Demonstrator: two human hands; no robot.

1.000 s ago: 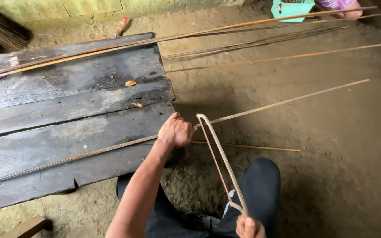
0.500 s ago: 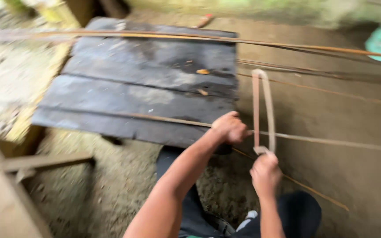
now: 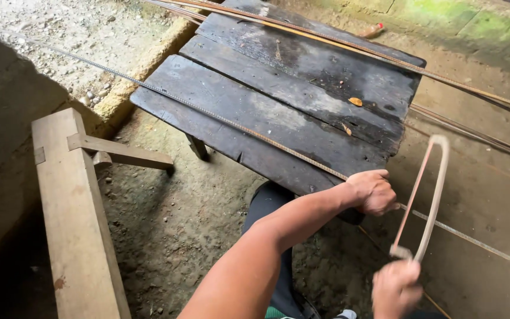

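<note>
Broadly, a packed-earth floor (image 3: 196,224) fills the view, with a strip of gravel (image 3: 78,29) at the upper left and a mossy green wall base (image 3: 473,29) at the upper right. On the floor stands a low counter (image 3: 290,94) of dark, weathered planks. To its left lies a pale wooden beam (image 3: 72,218) with a short brace nailed across it.

A long ribbed steel rod (image 3: 219,118) runs diagonally across the counter's near plank from the upper left, passes off the right edge and carries on over the floor to the lower right. Several more rods and thin canes (image 3: 444,77) lie along the far edge of the counter and across the floor beyond it.

The left hand (image 3: 374,191) sits at the counter's near right corner, its fingers wrapped tight around the rod and pinning it there. Just to the right of that hand, a bow-framed hacksaw (image 3: 429,195) stands nearly upright, its thin blade meeting the rod just beyond the counter's edge. The right hand (image 3: 396,286) is lower down and blurred, its fingers closed around the saw's handle end.

Two small dried leaf scraps (image 3: 356,101) lie on the planks, and an orange-tipped object (image 3: 374,30) rests on the floor past the far corner.
</note>
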